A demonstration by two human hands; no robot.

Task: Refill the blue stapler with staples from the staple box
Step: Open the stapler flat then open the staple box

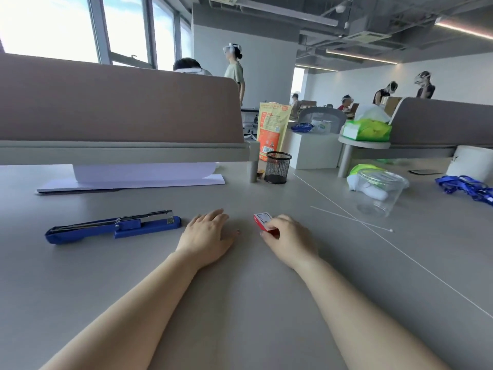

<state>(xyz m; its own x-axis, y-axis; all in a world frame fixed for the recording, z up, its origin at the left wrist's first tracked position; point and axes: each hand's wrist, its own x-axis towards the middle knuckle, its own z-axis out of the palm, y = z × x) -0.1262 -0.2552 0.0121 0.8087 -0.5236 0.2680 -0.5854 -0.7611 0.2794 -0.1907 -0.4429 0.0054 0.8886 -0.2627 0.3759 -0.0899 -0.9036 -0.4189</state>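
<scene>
Right grip (286,236) clamped on staple box (264,221), box resting on counter (240,303). Left grip (206,236) flat, fingers apart, holding nothing. Blue stapler (112,227) lies opened on counter, just left of left hand.

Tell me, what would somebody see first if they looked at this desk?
Probably the two bare arms reaching up the middle of the grey table. The left hand lies flat and empty, while the right hand grips a small red staple box. Left of the hands, the long blue stapler lies swung open, its metal staple track showing.
</scene>
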